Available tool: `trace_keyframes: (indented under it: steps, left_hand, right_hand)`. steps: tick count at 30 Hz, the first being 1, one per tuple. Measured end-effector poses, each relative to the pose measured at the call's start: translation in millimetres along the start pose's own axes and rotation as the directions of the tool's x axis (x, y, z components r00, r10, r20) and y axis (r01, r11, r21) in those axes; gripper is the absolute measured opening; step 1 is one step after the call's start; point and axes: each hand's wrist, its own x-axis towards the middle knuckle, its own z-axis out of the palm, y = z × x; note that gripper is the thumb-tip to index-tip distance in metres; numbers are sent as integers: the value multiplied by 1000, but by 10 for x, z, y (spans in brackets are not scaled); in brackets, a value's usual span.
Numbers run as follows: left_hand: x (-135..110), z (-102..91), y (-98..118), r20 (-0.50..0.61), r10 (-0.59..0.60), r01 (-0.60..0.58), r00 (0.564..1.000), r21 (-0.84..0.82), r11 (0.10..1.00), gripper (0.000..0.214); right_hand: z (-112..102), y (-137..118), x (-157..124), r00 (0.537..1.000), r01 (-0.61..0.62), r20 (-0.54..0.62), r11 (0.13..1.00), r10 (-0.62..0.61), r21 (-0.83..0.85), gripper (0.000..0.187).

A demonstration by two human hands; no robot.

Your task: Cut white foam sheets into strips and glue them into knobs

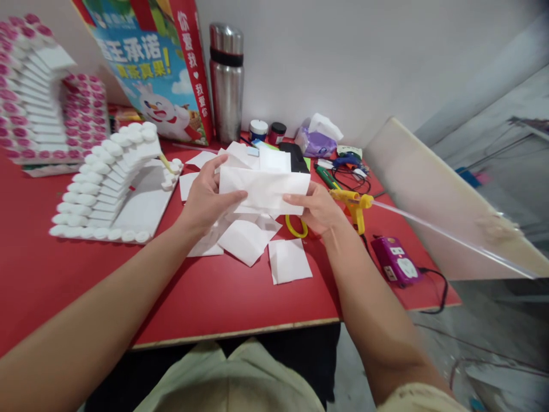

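Note:
Both hands hold one white paper sheet (266, 189) above the red table (86, 274). My left hand (206, 197) grips its left edge, thumb across the front. My right hand (315, 209) pinches its lower right corner. Several loose white paper pieces (289, 260) lie on the table below the sheet. Yellow scissor handles (295, 229) poke out under my right hand.
A white model of bottle caps and foam (111, 189) stands at left, a pink-capped one (38, 91) behind it. A steel flask (226, 80), a printed box (154, 63), small jars (268, 131), a tissue pack (319, 137), a yellow glue gun (354, 206) and a purple power strip (397, 260) surround the work spot. A pale board (441, 194) leans at right.

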Motion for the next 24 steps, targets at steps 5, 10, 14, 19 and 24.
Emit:
trace_keyframes:
  steps: [5, 10, 14, 19, 24]
  left_hand:
    - [-10, -26, 13, 96, -195, 205, 976, -117, 972, 41]
    - [-35, -40, 29, 116, -211, 222, 971, -94, 970, 36]
    - [-45, -33, 62, 190, -236, 239, 953, 8, 971, 37]
    - [-36, -89, 78, 305, -230, 260, 924, -61, 964, 31]
    - [-26, -137, 108, 429, -236, 331, 872, -162, 930, 19]
  right_hand:
    - [21, 3, -17, 1000, -8, -22, 999, 9, 44, 45]
    - [31, -86, -95, 998, -54, 40, 998, 56, -29, 44]
    - [-10, -175, -134, 998, -22, 65, 999, 24, -28, 42]
    - [-119, -185, -105, 996, -13, 92, 1000, 11, 12, 32]
    - [-160, -208, -108, 985, -1, 169, 993, -19, 118, 19]
